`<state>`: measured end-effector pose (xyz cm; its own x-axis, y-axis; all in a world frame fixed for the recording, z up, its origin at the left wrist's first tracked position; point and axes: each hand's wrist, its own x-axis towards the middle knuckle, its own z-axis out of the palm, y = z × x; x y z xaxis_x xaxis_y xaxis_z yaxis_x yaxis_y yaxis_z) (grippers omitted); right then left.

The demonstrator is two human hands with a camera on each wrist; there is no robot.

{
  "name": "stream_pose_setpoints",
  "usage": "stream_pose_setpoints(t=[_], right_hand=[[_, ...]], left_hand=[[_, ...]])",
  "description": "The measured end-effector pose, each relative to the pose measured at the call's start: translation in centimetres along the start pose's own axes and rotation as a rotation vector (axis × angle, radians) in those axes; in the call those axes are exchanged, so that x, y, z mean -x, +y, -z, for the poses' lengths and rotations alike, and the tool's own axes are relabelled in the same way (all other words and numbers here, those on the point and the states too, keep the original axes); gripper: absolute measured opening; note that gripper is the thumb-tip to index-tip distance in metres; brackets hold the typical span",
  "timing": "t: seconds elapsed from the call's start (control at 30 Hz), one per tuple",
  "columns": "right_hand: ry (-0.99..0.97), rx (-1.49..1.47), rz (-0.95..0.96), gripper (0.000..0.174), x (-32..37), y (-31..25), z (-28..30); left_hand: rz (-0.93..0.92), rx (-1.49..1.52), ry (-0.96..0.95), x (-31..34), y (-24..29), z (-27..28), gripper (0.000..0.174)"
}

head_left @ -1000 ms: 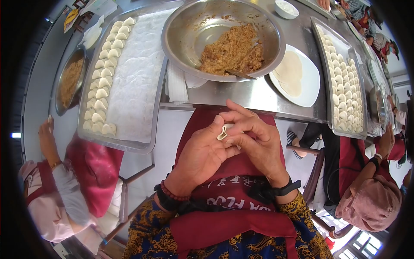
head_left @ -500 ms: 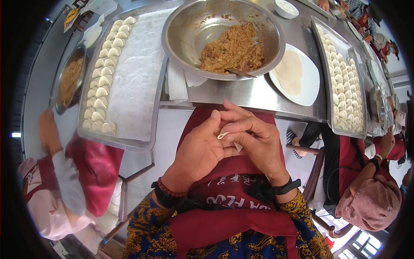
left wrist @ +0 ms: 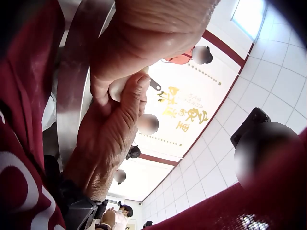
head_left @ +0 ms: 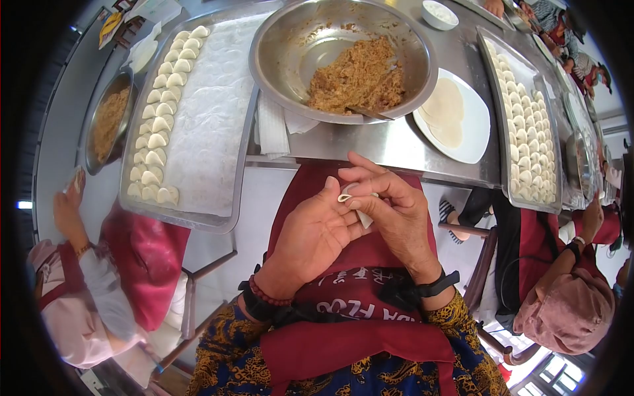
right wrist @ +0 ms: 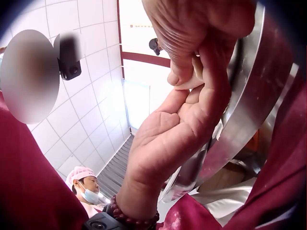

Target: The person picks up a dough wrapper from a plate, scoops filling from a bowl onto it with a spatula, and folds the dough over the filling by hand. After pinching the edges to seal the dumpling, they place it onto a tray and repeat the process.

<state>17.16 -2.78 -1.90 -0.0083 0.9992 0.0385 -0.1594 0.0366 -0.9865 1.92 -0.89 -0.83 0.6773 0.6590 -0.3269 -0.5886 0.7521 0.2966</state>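
A thin, pale folded dough wrapper [head_left: 364,218] is between the two hands above the apron, its small looped edge facing the left thumb. The left hand [head_left: 307,231] lies palm up, fingers bent behind the dough and thumb raised at its edge. From the other side, the right hand [head_left: 401,221] pinches the wrapper between thumb and fingers. In the right wrist view the dough [right wrist: 193,82] shows between the left fingers and right fingertips; the left wrist view shows part of it [left wrist: 117,89]. Whether filling is inside cannot be told.
A metal bowl [head_left: 284,99] of brown filling with a utensil stands ahead. Left is a tray [head_left: 205,158] with rows of folded dumplings; right are a plate [head_left: 472,148] with round wrappers and another filled tray [head_left: 492,72]. People sit at both sides.
The dough's looped edge narrowed, then opened slightly, and a pale flap now shows below the right fingers. The right thumb and fingers have shifted along the dough.
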Motion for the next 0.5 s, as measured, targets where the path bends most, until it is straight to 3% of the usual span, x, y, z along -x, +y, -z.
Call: stream_pose_setpoints(t=[0.27,0.33,0.5], right_hand=[[-0.054,0.207,0.097,0.014,0.0,-0.4,0.1],[0.038,-0.063,-0.078,0.021,0.1,-1.2,-0.8],[0.018,-0.014,-0.07,0.027,0.2,-1.0,-0.8]], left_hand=[[-0.036,-0.036,-0.004,0.0,-0.3,0.3,0.045],[-0.037,-0.13,0.058,0.2,-0.1,0.3,0.039],[-0.025,-0.189,0.06,0.3,0.0,0.3,0.039]])
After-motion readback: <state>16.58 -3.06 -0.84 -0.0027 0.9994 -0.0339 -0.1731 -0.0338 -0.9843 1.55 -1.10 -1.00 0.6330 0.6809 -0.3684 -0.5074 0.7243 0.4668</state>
